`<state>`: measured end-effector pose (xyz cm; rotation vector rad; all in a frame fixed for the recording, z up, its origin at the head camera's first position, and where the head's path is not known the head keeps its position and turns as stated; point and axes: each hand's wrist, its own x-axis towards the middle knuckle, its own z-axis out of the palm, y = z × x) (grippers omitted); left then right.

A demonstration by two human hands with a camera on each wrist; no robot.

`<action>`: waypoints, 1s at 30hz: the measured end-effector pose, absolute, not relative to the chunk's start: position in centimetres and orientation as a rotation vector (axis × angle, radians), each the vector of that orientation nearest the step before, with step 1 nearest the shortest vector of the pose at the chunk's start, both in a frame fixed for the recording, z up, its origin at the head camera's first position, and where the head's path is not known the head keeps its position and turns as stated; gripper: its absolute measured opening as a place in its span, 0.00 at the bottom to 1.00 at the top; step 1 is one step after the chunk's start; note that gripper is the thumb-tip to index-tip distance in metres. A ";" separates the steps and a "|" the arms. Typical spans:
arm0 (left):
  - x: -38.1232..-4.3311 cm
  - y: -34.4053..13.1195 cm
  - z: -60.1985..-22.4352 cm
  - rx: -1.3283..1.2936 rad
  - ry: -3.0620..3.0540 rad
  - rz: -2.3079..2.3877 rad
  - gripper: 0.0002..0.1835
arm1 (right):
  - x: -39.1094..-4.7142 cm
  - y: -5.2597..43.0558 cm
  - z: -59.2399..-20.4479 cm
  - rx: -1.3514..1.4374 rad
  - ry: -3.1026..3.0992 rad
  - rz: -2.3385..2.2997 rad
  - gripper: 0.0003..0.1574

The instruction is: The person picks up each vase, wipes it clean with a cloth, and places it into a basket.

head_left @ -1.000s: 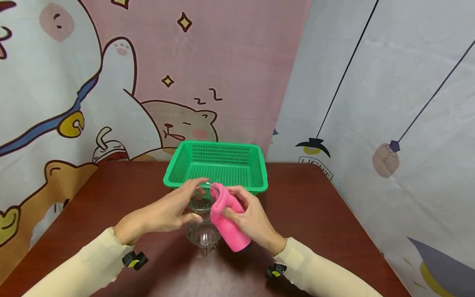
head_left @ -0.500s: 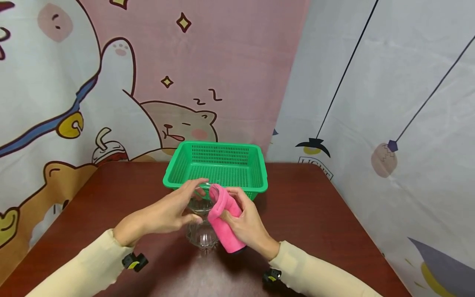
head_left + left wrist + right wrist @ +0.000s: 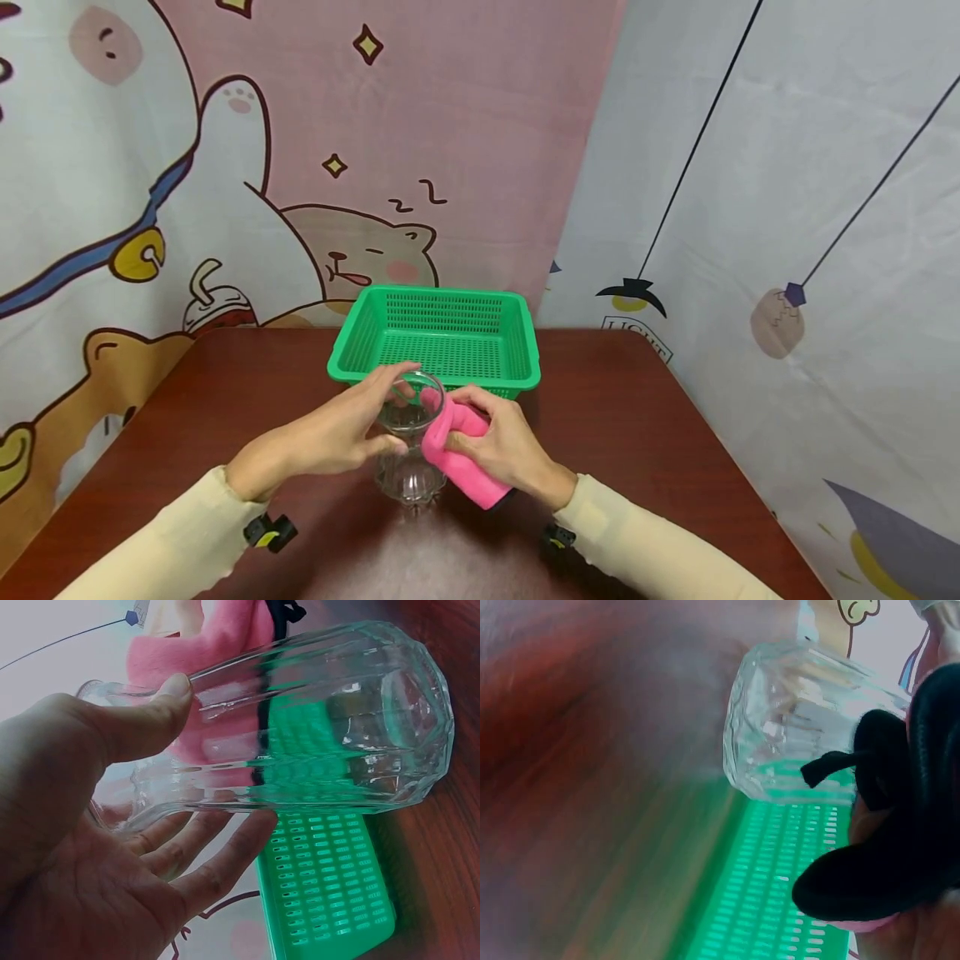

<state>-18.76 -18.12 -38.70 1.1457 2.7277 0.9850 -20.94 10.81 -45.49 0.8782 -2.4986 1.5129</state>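
A clear glass vase with a flared rim and a ridged body is at the centre of the head view, its base at or just above the tabletop. My left hand holds it round the neck, thumb on one side and fingers on the other. Against the right side of the rim lies a folded pink cloth with black edging, gripped by my right hand. One end of the cloth shows inside the mouth. In the right wrist view, black trim hides most of the right hand.
A green perforated plastic basket stands behind the vase, near the back of the dark red-brown table. A cartoon-printed curtain hangs beyond the table. Both wrists carry small black devices.
My right hand and the cloth have shifted slightly down and right after a small move left. More of the vase's rim shows now. The left hand has hardly moved.
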 end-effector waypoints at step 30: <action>-19.1 -18.2 -38.7 1.100 2.707 0.984 0.55 | -21.9 12.0 -45.7 1.027 -2.794 0.945 0.27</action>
